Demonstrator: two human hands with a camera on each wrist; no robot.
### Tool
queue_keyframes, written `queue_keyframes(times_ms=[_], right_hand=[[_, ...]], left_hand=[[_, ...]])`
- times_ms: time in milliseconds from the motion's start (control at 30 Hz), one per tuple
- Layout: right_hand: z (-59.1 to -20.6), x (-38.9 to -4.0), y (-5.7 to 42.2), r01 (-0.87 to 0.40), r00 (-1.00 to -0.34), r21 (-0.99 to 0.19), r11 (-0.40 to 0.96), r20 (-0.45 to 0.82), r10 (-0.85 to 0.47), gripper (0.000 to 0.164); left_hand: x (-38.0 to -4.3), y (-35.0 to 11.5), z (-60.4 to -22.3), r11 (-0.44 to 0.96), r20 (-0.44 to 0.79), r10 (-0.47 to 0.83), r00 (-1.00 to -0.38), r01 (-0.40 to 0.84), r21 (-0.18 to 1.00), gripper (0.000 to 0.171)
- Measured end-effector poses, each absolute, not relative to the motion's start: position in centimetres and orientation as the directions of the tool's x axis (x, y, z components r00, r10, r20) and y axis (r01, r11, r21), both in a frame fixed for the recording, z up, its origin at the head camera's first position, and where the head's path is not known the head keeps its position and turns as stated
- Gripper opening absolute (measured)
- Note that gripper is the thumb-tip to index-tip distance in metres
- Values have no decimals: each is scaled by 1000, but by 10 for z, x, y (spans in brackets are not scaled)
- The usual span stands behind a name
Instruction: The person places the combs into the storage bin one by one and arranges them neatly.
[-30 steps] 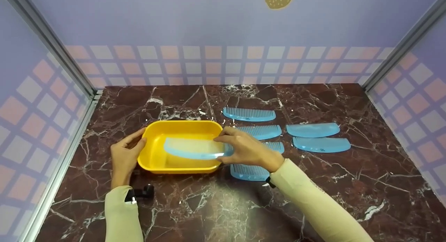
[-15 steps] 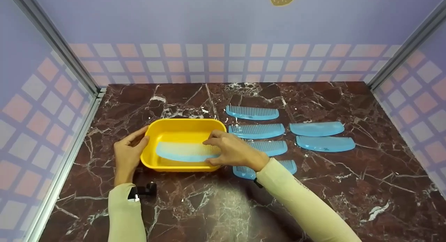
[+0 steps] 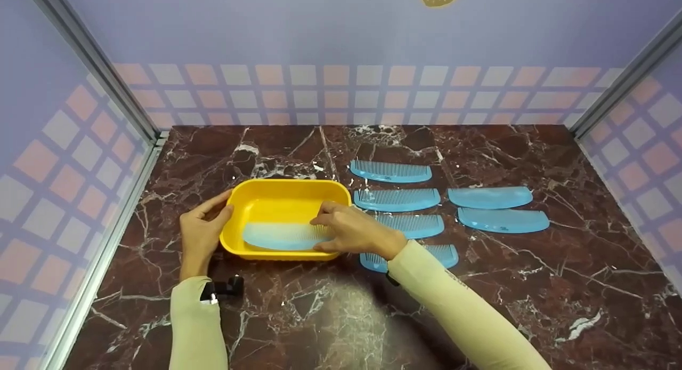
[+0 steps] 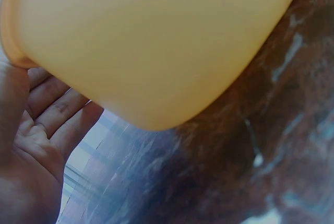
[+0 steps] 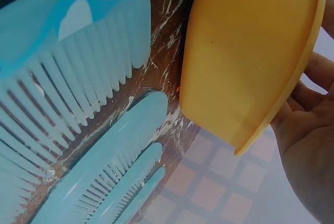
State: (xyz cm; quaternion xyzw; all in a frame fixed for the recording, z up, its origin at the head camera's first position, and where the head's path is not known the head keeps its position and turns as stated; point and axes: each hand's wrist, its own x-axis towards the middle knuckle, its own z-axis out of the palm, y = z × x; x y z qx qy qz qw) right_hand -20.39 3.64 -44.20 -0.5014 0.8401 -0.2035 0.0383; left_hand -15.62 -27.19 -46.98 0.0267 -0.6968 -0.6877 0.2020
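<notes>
A yellow plastic tub [image 3: 282,196] sits left of centre on the marble table. A light blue comb [image 3: 279,236] lies low inside it along the near wall. My right hand [image 3: 323,232] pinches the comb's right end between thumb and fingers, just inside the tub. My left hand [image 3: 216,212] holds the tub's left end, thumb over the rim and fingers against the outer wall. The left wrist view shows those fingers [image 4: 62,117] beside the tub's wall [image 4: 156,41]. In the right wrist view the tub's outside [image 5: 245,57] fills the upper right; the held comb is hidden there.
Several more blue combs lie right of the tub: a column [image 3: 397,199] with teeth showing, the nearest one [image 3: 434,255] partly under my right forearm, and two further right [image 3: 503,220]. Patterned walls enclose the table on three sides.
My right hand has moved left and down, bringing the comb from above the tub's rim to low inside the tub. The left hand has stayed on the tub.
</notes>
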Motion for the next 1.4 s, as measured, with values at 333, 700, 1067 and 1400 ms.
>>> queue_keyframes(times_ms=[333,700,1067,1400], right_hand=[[-445,-209,29,-848,-438,-387,363,124,-890,45],[-448,-212,21,-861,-416,-361,358,94,-905,41],[-450,-212,16,-861,-424,-337,382,57,-904,39],[-450,-214,15,-860,-410,-349,372,38,-911,34]], left_hand=[[-156,-272,-470,73,261,-311,-914,251,965,30],[-156,-272,-470,61,244,-313,-918,237,970,31],[-155,-273,-471,96,281,-317,-906,264,960,31],[-156,-273,-471,84,277,-306,-911,264,961,32]])
